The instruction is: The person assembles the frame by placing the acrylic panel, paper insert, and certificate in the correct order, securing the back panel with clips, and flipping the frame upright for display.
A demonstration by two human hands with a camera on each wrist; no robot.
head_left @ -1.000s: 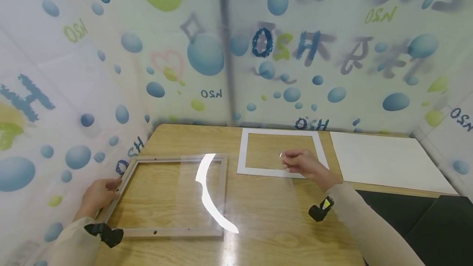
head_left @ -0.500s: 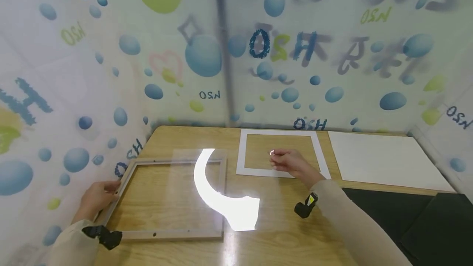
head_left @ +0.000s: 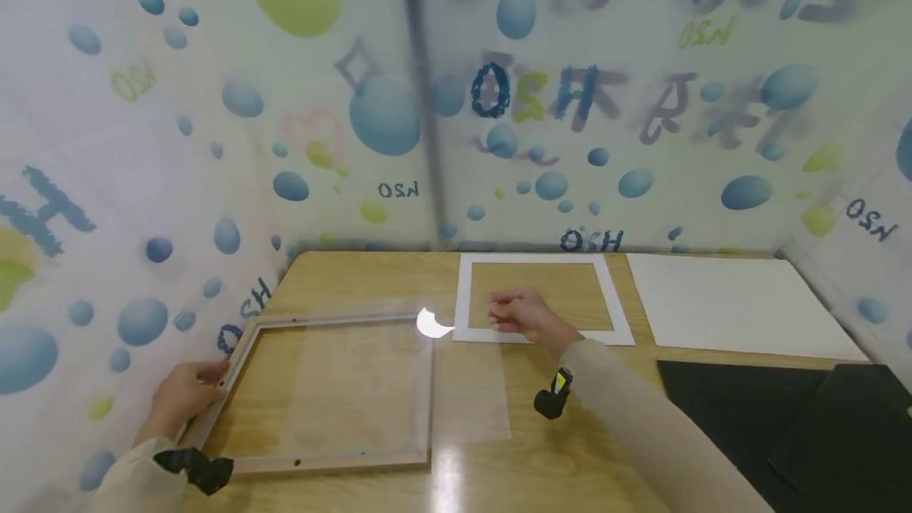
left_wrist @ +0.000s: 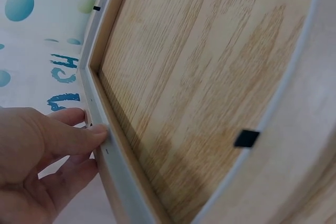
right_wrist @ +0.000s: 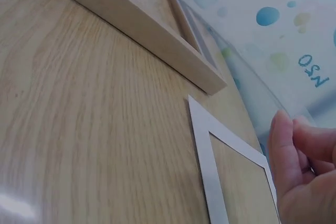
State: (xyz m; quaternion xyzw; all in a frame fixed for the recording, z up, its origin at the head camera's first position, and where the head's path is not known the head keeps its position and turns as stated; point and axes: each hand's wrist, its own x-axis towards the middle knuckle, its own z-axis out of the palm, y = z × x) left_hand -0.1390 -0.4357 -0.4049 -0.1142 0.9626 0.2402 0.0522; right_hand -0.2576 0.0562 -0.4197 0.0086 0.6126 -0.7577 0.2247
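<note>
My left hand (head_left: 187, 394) holds the left rail of a light wooden picture frame (head_left: 342, 461), its thumb lying on top of the rail in the left wrist view. The frame lies flat on the table, with dark marks along its rails. Between thumb and fingers, my right hand (head_left: 526, 313) pinches the edge of a clear plastic sheet (head_left: 470, 402). This sheet hangs over the right part of the frame and sticks out past its right rail, catching a bright reflection near the frame's far right corner. Below my right hand lies a white mat (head_left: 463, 299) with a rectangular cut-out.
A blank white board (head_left: 741, 303) lies at the back right of the wooden table (head_left: 570, 450). In front of it are black panels (head_left: 734, 410), partly behind the right sleeve. Printed curtains (head_left: 321, 220) stand close along the back and sides.
My right hand has moved left, bringing the clear sheet further over the frame. The sheet's glare has shrunk. My left hand keeps its hold on the left rail.
</note>
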